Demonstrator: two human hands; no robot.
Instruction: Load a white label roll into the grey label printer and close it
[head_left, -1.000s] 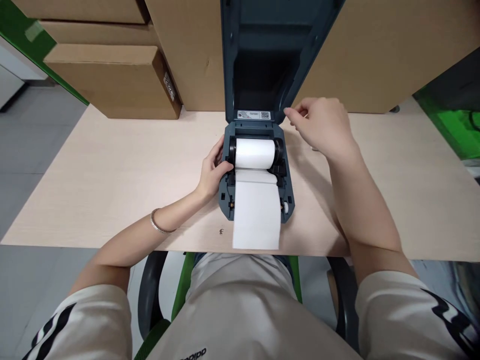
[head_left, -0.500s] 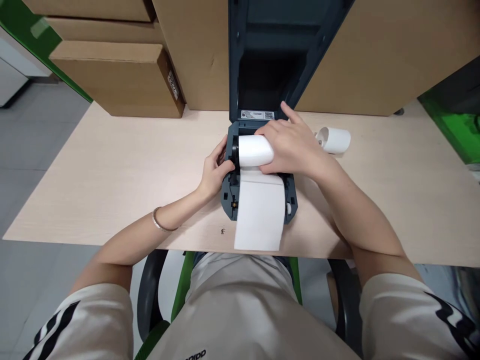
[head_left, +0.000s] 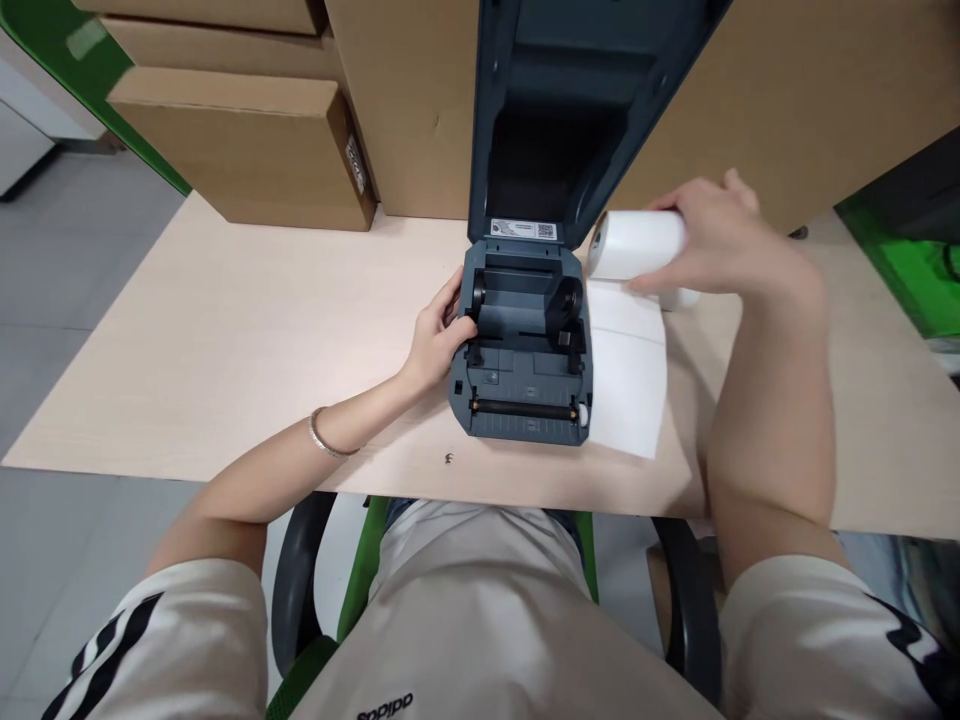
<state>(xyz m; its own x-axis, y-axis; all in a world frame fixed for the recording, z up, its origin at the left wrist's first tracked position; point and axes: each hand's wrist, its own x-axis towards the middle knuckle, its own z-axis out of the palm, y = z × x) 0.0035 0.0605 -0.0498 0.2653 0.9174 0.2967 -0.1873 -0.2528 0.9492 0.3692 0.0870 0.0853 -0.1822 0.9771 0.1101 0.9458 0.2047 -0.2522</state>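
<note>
A dark grey label printer [head_left: 525,360] stands on the table with its lid [head_left: 570,120] raised, and its roll bay holds no roll. My left hand [head_left: 435,335] grips the printer's left side, thumb over the rim and fingers hidden along the outer wall. To the right of the printer, my right hand [head_left: 709,235] is closed around the right end of a white label roll [head_left: 637,243]. A strip of labels [head_left: 628,370] hangs from that roll toward the table's front edge. Behind the right hand, a second white roll [head_left: 679,299] is mostly hidden.
Cardboard boxes [head_left: 232,150] stand along the back left of the wooden table [head_left: 262,330]. A larger cardboard panel [head_left: 757,110] rises behind the printer. A small dark mark [head_left: 449,459] is on the tabletop near the front edge.
My right hand has lifted the label roll out of the printer and carried it right, its strip trailing along. My left hand has stayed on the printer's left side.
</note>
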